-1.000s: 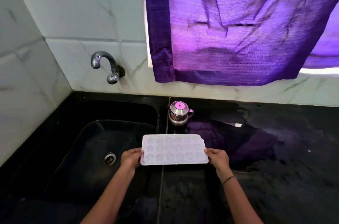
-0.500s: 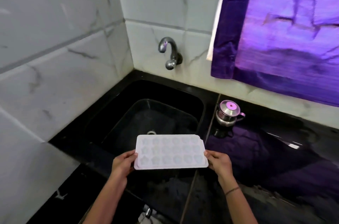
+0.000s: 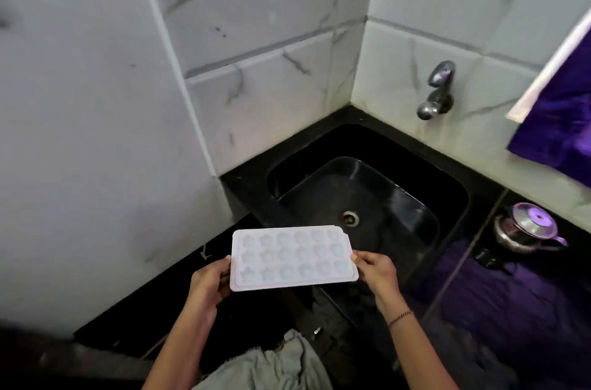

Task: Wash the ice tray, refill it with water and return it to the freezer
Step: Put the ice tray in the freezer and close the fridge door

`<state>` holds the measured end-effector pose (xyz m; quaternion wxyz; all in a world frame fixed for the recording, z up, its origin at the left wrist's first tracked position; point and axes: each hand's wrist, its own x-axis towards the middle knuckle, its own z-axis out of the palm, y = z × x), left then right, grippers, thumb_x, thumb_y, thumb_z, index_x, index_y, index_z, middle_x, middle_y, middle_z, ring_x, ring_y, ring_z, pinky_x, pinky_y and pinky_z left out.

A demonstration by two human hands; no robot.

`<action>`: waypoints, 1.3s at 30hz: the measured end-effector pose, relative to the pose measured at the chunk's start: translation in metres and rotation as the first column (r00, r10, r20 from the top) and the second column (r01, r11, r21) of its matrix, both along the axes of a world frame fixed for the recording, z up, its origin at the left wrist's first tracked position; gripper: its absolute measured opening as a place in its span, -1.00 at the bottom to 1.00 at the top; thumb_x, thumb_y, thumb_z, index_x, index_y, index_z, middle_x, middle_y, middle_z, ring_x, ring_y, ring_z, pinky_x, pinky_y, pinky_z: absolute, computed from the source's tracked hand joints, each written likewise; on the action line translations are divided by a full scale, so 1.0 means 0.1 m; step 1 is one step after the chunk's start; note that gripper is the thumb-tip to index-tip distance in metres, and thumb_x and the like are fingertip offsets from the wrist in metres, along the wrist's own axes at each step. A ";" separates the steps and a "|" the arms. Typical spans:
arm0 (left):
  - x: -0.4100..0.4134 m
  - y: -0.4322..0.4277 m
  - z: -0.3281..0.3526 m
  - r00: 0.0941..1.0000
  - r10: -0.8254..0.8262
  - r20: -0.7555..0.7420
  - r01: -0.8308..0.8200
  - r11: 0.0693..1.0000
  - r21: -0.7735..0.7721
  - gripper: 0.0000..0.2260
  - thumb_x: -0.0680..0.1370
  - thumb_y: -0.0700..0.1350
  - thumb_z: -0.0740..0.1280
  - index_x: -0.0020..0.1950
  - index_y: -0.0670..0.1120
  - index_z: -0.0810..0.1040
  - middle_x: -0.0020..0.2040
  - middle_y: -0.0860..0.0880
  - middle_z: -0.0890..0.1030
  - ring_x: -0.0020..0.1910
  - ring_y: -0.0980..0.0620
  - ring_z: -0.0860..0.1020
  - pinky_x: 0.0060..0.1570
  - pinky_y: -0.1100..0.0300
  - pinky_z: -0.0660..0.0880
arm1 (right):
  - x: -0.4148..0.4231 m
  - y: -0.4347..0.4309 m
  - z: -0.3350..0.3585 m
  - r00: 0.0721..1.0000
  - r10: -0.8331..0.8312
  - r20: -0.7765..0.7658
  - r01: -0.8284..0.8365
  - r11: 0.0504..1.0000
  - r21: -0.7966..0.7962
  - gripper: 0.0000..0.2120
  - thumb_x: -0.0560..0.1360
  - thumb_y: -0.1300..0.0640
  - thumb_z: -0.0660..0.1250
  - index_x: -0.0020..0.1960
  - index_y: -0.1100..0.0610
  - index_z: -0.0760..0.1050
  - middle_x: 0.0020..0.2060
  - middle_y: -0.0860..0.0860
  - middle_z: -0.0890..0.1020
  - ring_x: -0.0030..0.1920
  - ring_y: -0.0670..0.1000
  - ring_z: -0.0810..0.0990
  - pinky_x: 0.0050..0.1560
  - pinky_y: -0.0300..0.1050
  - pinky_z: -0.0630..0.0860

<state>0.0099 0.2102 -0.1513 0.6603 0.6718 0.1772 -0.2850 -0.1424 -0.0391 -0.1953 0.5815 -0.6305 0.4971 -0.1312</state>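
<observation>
A white ice tray point(image 3: 292, 257) with star- and shell-shaped cells is held level in front of me, over the near left corner of the black sink point(image 3: 454, 194). My left hand point(image 3: 209, 281) grips its left short end. My right hand point(image 3: 375, 271) grips its right short end, a thin bracelet on that wrist. The cells look glossy; I cannot tell how much water is in them. The metal tap point(image 3: 436, 92) on the back wall is shut off, with no stream falling.
White marble-look tiled walls close in on the left and behind. A small steel kettle point(image 3: 527, 231) stands on the black counter point(image 3: 527, 309) right of the sink. A purple curtain point(image 3: 563, 134) hangs at the far right. Grey cloth point(image 3: 278, 367) shows below my arms.
My view has swung left: sink, tap and kettle slid to the right and the left wall fills the frame. Both hands keep the same hold, the tray staying level.
</observation>
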 end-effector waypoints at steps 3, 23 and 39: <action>0.00 0.40 -0.01 0.993 0.108 -0.044 -0.109 0.994 -0.023 -0.84 0.55 -0.18 0.27 -0.21 -0.16 0.54 -0.55 0.04 0.58 -0.59 0.14 0.55 -0.51 0.26 0.49 | 0.21 0.30 0.02 0.996 0.088 -0.011 -0.088 0.996 -0.012 -0.83 0.49 0.23 0.38 0.05 0.26 0.63 -0.05 0.11 0.69 -0.01 0.05 0.63 0.08 -0.06 0.54; -0.90 2.18 -0.10 0.694 0.715 -0.083 -0.717 0.697 0.008 -0.92 0.53 -0.20 0.30 -0.17 -0.12 0.53 -0.54 0.06 0.58 -0.58 0.15 0.54 -0.59 0.35 0.44 | 1.23 2.02 0.24 0.774 0.630 0.069 -0.628 0.748 0.216 -0.74 0.58 0.09 0.25 -0.19 0.19 0.58 -0.28 0.08 0.64 -0.28 0.04 0.59 -0.30 -0.13 0.47; -2.28 2.90 -0.07 0.087 0.987 -0.133 -0.992 0.099 0.084 -0.92 0.51 -0.14 0.33 -0.15 -0.12 0.55 -0.21 -0.04 0.59 -0.24 0.03 0.55 -0.32 0.16 0.44 | 1.39 3.66 0.07 0.217 0.970 0.107 -0.948 0.183 0.261 -0.87 0.55 0.24 0.28 -0.08 0.23 0.60 -0.16 0.10 0.68 -0.16 0.03 0.63 -0.15 -0.14 0.54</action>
